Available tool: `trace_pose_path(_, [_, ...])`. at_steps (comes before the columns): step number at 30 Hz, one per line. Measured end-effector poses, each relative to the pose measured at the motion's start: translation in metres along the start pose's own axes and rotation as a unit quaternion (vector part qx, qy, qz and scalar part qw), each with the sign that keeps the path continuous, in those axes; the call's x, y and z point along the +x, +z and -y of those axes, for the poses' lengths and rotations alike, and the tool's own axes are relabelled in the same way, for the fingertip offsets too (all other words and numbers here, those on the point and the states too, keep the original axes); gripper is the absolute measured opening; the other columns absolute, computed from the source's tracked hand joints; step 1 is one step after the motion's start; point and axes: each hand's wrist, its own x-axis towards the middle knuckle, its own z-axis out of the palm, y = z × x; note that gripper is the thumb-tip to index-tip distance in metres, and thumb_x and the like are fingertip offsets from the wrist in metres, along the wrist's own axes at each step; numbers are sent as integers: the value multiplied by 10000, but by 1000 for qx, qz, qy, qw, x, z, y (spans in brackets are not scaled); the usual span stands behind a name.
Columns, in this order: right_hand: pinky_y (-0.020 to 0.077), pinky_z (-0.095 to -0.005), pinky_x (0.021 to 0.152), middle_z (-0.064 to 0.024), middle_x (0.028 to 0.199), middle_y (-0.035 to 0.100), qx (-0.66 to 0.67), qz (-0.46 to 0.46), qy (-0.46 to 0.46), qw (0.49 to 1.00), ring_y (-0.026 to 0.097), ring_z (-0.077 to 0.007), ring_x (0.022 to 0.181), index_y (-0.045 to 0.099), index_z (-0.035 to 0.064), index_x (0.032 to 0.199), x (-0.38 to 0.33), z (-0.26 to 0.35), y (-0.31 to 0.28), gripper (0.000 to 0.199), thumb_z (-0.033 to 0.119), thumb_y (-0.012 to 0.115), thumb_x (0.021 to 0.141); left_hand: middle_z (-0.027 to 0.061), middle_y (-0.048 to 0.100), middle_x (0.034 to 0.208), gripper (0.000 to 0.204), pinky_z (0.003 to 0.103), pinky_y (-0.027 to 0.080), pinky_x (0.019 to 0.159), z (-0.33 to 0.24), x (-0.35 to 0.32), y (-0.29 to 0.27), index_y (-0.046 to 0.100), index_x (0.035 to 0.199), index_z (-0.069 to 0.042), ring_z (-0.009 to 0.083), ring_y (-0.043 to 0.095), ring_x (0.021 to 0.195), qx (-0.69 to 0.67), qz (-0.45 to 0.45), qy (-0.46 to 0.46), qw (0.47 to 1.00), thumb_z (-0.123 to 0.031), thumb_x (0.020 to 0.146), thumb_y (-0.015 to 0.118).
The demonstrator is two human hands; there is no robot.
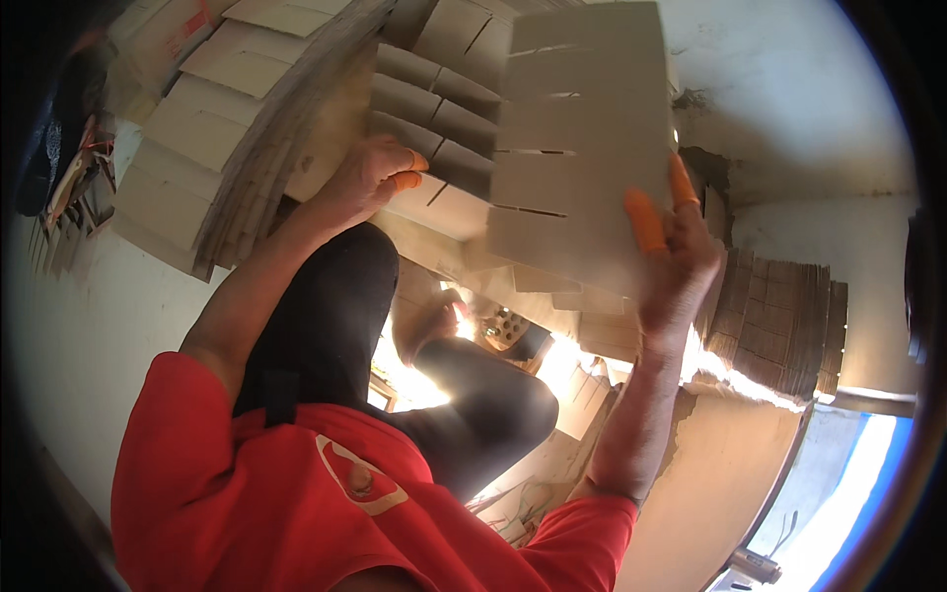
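Observation:
My right hand, with orange finger covers on its fingertips, grips a flat cardboard sheet by its right edge. Several parallel slots run in from the sheet's left side. My left hand, also with orange finger covers, is bent in a pinch at the left edge of a slotted cardboard divider. Its strips stand in rows behind and to the left of the raised sheet. The sheet hides the divider's right part.
A tall stack of slotted cardboard sheets leans at the upper left. Another stack of cardboard pieces stands at the right by the wall. My bent knees are below the divider. Bright light falls on the floor between my legs.

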Motion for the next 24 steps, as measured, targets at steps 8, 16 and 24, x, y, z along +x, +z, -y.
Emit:
trace_pose_path(8, [395, -167, 555, -117, 903, 679, -3, 31, -27, 999, 406, -23, 611, 568, -28, 1215, 20, 11, 48, 369, 18, 644, 857, 113, 599, 740, 121, 346, 452, 602, 2, -1, 3, 644, 869, -1, 248, 564, 707, -18, 13, -24, 999, -35, 766, 696])
trace_pose_path(16, [334, -169, 553, -5, 712, 463, -17, 34, -34, 999, 382, -33, 599, 529, 3, 1280, 26, 20, 55, 445, 25, 648, 852, 110, 588, 736, 146, 361, 445, 611, 7, 0, 3, 656, 892, -3, 253, 558, 701, -27, 6, 0, 1000, -55, 762, 699])
trace_pose_path(24, [441, -229, 564, -164, 732, 590, -38, 78, -60, 994, 511, -141, 584, 558, -37, 1178, 24, 13, 71, 321, 3, 613, 864, 119, 606, 756, 140, 375, 451, 611, 8, 1, 4, 652, 876, 5, 266, 565, 703, -36, 6, 5, 999, -42, 756, 707])
